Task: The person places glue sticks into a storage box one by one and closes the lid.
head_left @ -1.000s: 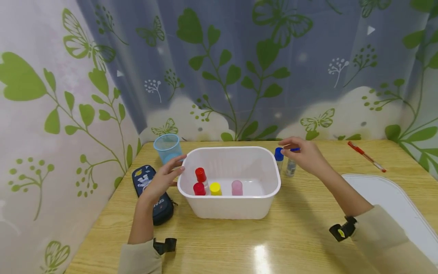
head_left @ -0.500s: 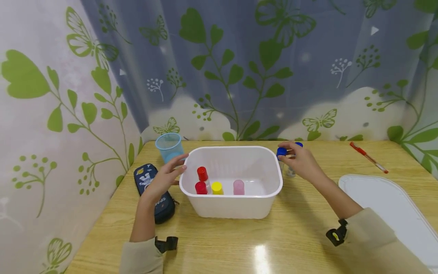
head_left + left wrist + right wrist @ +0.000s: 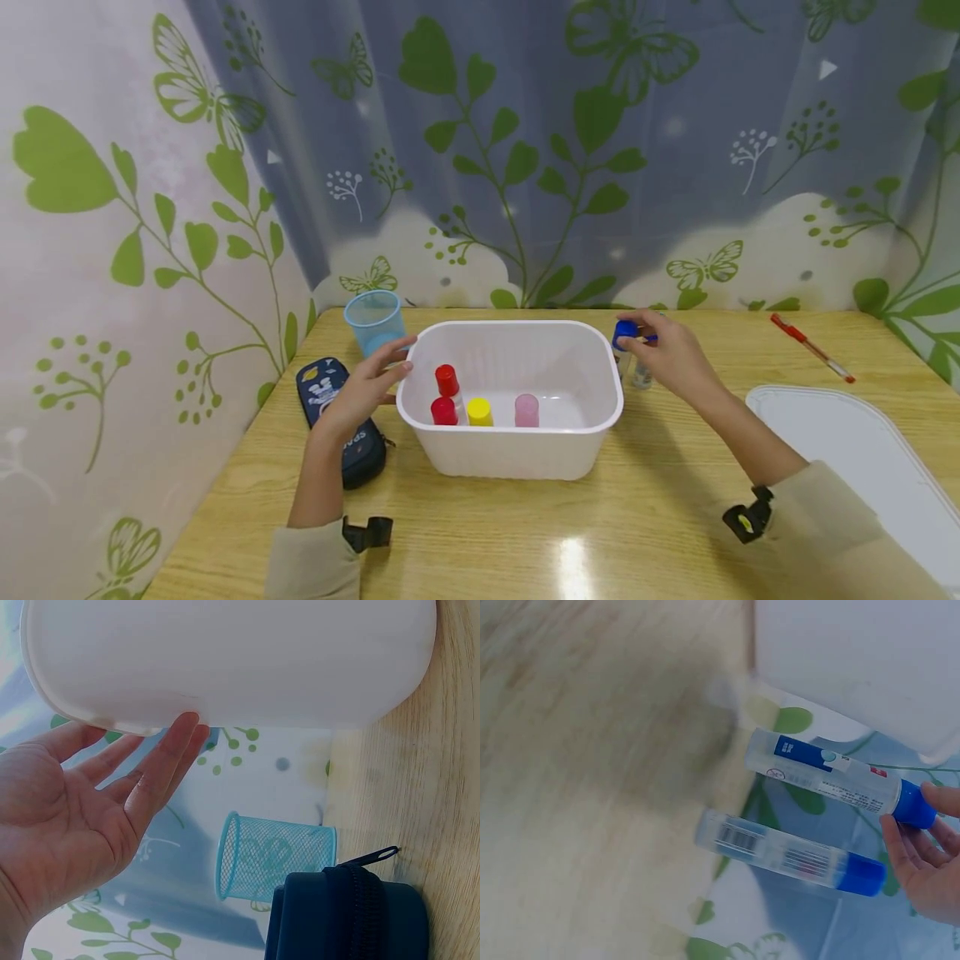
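Observation:
In the head view a white plastic bin (image 3: 510, 454) stands mid-table. My left hand (image 3: 362, 398) touches its left side, with its fingers nearly straight against the rim and outer wall. Right of the bin, my right hand (image 3: 671, 350) pinches the blue cap of a clear glue bottle (image 3: 821, 772) between thumb and fingers. A second blue-capped glue bottle (image 3: 787, 855) is beside it, partly hidden by the hand in the head view. Inside the bin are two red-capped bottles (image 3: 447, 381), a yellow-capped one (image 3: 480, 412) and a pink-capped one (image 3: 527, 411), their lower parts mostly hidden.
A dark blue pencil case (image 3: 363, 454) lies under the left forearm. Behind it stands a light blue mesh cup (image 3: 375, 323). On the right are a red pen (image 3: 812, 347) and a white board or lid (image 3: 847, 450). A patterned curtain (image 3: 480, 167) hangs behind the table.
My right hand's fingers have come together on the blue cap, and that bottle has shifted slightly to the right. The left hand stays at the bin's rim.

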{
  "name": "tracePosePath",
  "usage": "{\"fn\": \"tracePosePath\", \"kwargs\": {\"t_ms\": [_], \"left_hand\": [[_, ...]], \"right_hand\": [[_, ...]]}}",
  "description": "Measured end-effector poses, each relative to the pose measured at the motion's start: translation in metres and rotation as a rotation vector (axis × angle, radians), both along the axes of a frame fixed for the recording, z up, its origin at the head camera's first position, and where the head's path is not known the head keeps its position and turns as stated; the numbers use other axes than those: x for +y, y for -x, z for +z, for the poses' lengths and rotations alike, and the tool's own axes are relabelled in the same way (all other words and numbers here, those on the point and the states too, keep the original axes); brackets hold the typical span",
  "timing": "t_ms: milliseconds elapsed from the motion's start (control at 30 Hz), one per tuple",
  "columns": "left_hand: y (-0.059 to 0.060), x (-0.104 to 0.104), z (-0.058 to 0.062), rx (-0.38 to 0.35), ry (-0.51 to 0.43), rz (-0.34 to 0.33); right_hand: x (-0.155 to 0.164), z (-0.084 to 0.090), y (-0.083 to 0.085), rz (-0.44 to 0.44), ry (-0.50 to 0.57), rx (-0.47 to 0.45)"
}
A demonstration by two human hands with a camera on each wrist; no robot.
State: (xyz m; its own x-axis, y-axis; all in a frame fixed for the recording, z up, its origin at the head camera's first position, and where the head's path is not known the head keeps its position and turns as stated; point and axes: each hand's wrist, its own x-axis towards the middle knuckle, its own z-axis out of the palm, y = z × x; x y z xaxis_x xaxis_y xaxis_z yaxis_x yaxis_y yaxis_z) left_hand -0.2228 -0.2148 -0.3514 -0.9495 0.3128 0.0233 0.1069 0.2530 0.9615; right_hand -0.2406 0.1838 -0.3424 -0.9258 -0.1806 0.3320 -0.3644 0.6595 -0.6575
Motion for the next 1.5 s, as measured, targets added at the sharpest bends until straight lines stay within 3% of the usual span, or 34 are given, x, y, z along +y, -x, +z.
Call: {"fn": "tracePosePath", "kwargs": {"t_ms": [200, 567, 833, 1033, 1500], "left_hand": [[0.000, 0.000, -0.001, 0.003, -0.002, 0.001], [0.001, -0.003, -0.001, 0.006, 0.003, 0.010], [0.001, -0.003, 0.000, 0.013, 0.006, 0.004], [0.000, -0.002, 0.001, 0.016, 0.008, 0.004], [-0.001, 0.001, 0.002, 0.005, 0.027, 0.013]], "right_hand": [[0.000, 0.026, -0.011, -0.007, 0.013, 0.078], [-0.008, 0.091, -0.028, -0.006, 0.001, 0.219], [-0.023, 0.118, -0.032, 0.035, -0.012, 0.319], [-0.043, 0.123, -0.031, 0.086, 0.045, 0.271], [-0.096, 0.103, -0.020, 0.247, 0.109, 0.212]]}}
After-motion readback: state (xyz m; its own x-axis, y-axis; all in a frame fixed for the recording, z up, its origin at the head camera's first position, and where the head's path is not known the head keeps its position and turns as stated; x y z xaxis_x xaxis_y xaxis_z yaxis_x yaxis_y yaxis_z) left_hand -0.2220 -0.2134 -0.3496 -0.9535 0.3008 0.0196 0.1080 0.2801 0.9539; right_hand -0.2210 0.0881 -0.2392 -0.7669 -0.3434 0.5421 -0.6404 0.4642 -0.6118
